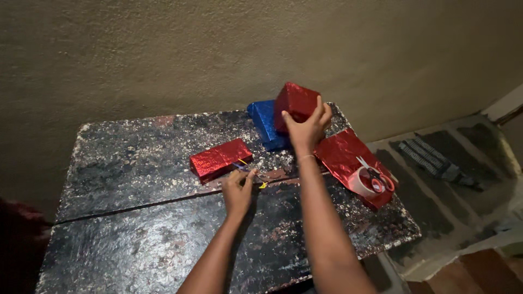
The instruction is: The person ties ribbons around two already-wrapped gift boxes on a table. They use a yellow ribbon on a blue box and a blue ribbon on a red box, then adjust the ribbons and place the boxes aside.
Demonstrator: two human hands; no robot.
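My right hand [308, 127] grips a box wrapped in shiny red foil [294, 101], holding it tilted against a blue-wrapped box [265, 122] near the table's far edge. My left hand [237, 189] rests on the worn black table [136, 228], fingers pinched on a thin ribbon or string [260, 178] with blue and yellow bits. Just left of that hand lies a second red-wrapped box [220, 159], flat on the table.
A sheet of red foil paper [344, 152] lies at the table's right side with a roll of clear tape [360, 182] and red-handled scissors [377, 177] on it. A beige wall stands behind. A striped cloth [433, 158] lies on the floor at right.
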